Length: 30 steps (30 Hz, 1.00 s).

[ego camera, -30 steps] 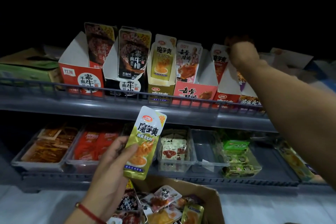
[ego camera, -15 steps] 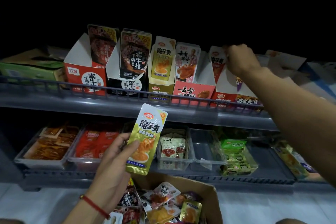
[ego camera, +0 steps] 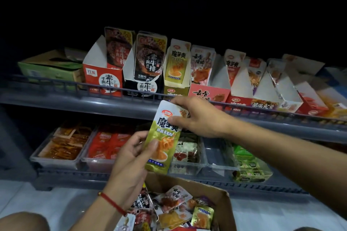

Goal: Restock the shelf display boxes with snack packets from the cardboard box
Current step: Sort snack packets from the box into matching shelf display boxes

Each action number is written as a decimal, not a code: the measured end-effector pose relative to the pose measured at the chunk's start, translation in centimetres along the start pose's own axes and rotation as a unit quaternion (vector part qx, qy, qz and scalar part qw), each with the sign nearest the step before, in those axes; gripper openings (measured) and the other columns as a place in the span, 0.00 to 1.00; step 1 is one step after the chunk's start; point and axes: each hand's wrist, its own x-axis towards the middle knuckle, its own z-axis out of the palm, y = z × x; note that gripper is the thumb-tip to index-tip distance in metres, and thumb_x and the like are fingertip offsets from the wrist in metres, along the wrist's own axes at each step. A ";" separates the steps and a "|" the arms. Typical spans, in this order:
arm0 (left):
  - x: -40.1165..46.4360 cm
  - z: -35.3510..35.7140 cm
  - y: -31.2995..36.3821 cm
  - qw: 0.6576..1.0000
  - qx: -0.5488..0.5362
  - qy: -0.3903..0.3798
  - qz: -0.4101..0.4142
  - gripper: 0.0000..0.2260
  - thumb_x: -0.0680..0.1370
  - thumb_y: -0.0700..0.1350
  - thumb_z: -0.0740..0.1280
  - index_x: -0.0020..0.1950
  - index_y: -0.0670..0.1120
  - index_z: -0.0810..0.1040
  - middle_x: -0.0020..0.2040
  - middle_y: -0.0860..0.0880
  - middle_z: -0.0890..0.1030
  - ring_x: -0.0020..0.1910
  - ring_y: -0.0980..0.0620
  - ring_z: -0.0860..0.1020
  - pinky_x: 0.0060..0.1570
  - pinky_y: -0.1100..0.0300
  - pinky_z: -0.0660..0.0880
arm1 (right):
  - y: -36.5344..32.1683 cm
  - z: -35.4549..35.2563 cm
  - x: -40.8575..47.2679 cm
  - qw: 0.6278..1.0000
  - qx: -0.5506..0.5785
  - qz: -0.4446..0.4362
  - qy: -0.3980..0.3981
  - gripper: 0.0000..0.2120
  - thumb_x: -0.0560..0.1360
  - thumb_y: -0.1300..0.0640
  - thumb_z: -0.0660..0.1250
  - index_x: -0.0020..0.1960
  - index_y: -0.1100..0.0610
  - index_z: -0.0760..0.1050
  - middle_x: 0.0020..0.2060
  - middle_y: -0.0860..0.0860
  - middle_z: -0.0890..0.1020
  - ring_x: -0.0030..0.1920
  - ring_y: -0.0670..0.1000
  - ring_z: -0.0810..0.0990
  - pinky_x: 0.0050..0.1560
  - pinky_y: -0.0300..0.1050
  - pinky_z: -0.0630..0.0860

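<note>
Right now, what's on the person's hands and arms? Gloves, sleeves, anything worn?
Both are bare: no gloves and no sleeves on the stretches of forearm in view. The left hand has a thin red string bracelet round its wrist. The right hand and its forearm show no watch, band or ring that I can make out. No markings visible.

Two hands (ego camera: 131, 159) hold one green packet (ego camera: 163, 142). Two shelves (ego camera: 78, 102) stand above one cardboard box (ego camera: 225, 210). The lower shelf carries four clear trays (ego camera: 56, 159).

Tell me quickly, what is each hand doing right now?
Left hand: holds the lower part of the green snack packet.
Right hand: pinches the top of the same packet.
</note>
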 end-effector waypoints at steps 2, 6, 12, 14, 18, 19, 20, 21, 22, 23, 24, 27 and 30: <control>-0.1 0.0 0.2 1.000 0.013 0.005 0.011 0.15 0.75 0.41 0.70 0.62 0.43 0.80 0.54 0.42 0.86 0.47 0.45 0.86 0.49 0.45 0.82 | -0.2 -0.3 0.2 0.999 0.053 0.005 0.003 0.08 0.79 0.53 0.72 0.57 0.52 0.78 0.49 0.45 0.85 0.46 0.42 0.83 0.49 0.45 0.82; 0.3 -1.1 0.9 0.999 0.002 0.033 0.026 0.16 0.78 0.40 0.68 0.66 0.45 0.78 0.58 0.46 0.86 0.57 0.47 0.84 0.57 0.46 0.80 | 0.3 -5.1 1.7 0.989 0.092 0.001 0.112 0.04 0.80 0.55 0.68 0.54 0.49 0.76 0.48 0.45 0.83 0.47 0.41 0.84 0.47 0.44 0.83; 0.9 -1.7 0.8 0.999 0.001 0.048 0.017 0.17 0.75 0.40 0.70 0.63 0.44 0.79 0.57 0.45 0.85 0.58 0.45 0.83 0.52 0.49 0.80 | 1.7 -13.0 5.8 0.944 -0.093 0.044 0.312 0.16 0.83 0.52 0.64 0.69 0.55 0.73 0.52 0.47 0.78 0.45 0.40 0.78 0.38 0.28 0.72; 0.9 -1.4 0.8 0.999 0.004 0.049 0.015 0.20 0.70 0.41 0.72 0.63 0.44 0.79 0.56 0.44 0.86 0.57 0.44 0.84 0.51 0.48 0.81 | 2.9 -13.9 8.2 0.942 -0.125 0.070 0.305 0.18 0.82 0.50 0.65 0.69 0.57 0.73 0.55 0.50 0.80 0.51 0.47 0.79 0.43 0.36 0.72; 0.7 -1.3 0.9 0.999 0.016 0.039 0.003 0.23 0.67 0.42 0.73 0.62 0.43 0.80 0.54 0.43 0.86 0.54 0.45 0.85 0.49 0.51 0.81 | 4.4 -13.4 12.6 0.953 -0.169 0.098 0.232 0.18 0.81 0.49 0.66 0.67 0.56 0.75 0.59 0.54 0.81 0.57 0.54 0.80 0.50 0.45 0.75; 0.7 -1.3 0.9 0.999 0.022 0.037 0.000 0.23 0.67 0.43 0.73 0.61 0.44 0.80 0.54 0.43 0.86 0.54 0.45 0.85 0.48 0.52 0.81 | 4.5 -12.9 13.5 0.954 -0.181 0.101 0.218 0.18 0.81 0.49 0.66 0.67 0.56 0.75 0.60 0.55 0.80 0.59 0.56 0.79 0.54 0.48 0.76; 0.7 -1.4 0.9 0.999 0.027 0.036 -0.003 0.22 0.66 0.43 0.73 0.61 0.44 0.80 0.53 0.44 0.86 0.54 0.45 0.85 0.47 0.52 0.80 | 4.7 -12.2 14.3 0.954 -0.193 0.101 0.206 0.18 0.81 0.50 0.66 0.69 0.56 0.74 0.62 0.55 0.80 0.61 0.57 0.79 0.58 0.50 0.76; 0.7 -1.4 0.9 0.999 0.029 0.036 -0.007 0.22 0.67 0.42 0.72 0.60 0.44 0.80 0.53 0.44 0.86 0.54 0.45 0.85 0.47 0.53 0.80 | 4.8 -11.6 15.0 0.954 -0.204 0.101 0.195 0.19 0.82 0.50 0.66 0.70 0.56 0.73 0.63 0.55 0.79 0.63 0.57 0.78 0.60 0.50 0.75; 0.8 -1.5 0.9 0.999 0.032 0.035 -0.010 0.20 0.68 0.41 0.72 0.60 0.45 0.80 0.53 0.45 0.87 0.54 0.45 0.85 0.46 0.53 0.80 | 5.0 -11.0 15.6 0.954 -0.212 0.103 0.184 0.20 0.82 0.50 0.65 0.71 0.55 0.72 0.65 0.55 0.78 0.65 0.58 0.77 0.62 0.49 0.74; 0.9 -1.6 1.0 0.999 0.035 0.034 -0.014 0.19 0.69 0.39 0.72 0.60 0.45 0.80 0.52 0.45 0.87 0.54 0.46 0.85 0.46 0.54 0.80 | 5.1 -10.4 16.2 0.954 -0.220 0.107 0.173 0.20 0.82 0.50 0.65 0.72 0.55 0.71 0.67 0.56 0.78 0.66 0.58 0.76 0.63 0.49 0.73; 0.9 -1.6 1.0 0.999 0.038 0.034 -0.018 0.17 0.71 0.37 0.72 0.60 0.45 0.80 0.52 0.46 0.87 0.54 0.46 0.85 0.46 0.54 0.80 | 5.3 -10.0 16.7 0.954 -0.227 0.110 0.163 0.21 0.82 0.50 0.65 0.73 0.54 0.70 0.68 0.56 0.77 0.67 0.59 0.75 0.65 0.50 0.72; 0.9 -1.7 1.0 0.998 0.045 0.037 -0.023 0.19 0.69 0.39 0.72 0.60 0.46 0.80 0.52 0.46 0.87 0.55 0.45 0.84 0.52 0.48 0.81 | 5.6 -9.1 17.4 0.955 -0.223 0.124 0.155 0.21 0.83 0.50 0.64 0.75 0.53 0.69 0.69 0.57 0.76 0.68 0.59 0.74 0.67 0.52 0.71; 0.7 -1.7 1.2 0.997 0.052 0.043 -0.023 0.22 0.65 0.42 0.72 0.59 0.46 0.80 0.51 0.46 0.87 0.56 0.45 0.84 0.58 0.44 0.79 | 5.9 -8.7 17.6 0.948 -0.233 0.138 0.166 0.21 0.83 0.47 0.62 0.74 0.52 0.68 0.68 0.57 0.76 0.66 0.61 0.75 0.65 0.55 0.73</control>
